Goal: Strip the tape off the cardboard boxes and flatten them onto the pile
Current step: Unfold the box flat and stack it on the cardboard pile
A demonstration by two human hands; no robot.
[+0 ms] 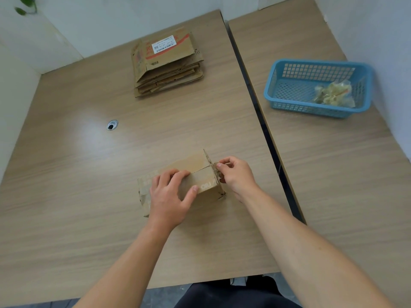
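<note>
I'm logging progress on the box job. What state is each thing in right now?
cardboard box: assembled, not flattened, top flaps shut.
tape: lifted and crumpled at the box's right end.
left hand: grips the box top.
right hand: pinches the tape.
pile: flattened boxes, stacked.
blue basket: upright, holds crumpled tape scraps.

Small brown box [189, 163], closed, seam up, crumpled tape [215, 169] loose at its right end, pile of flattened boxes [169, 61] well behind it
</note>
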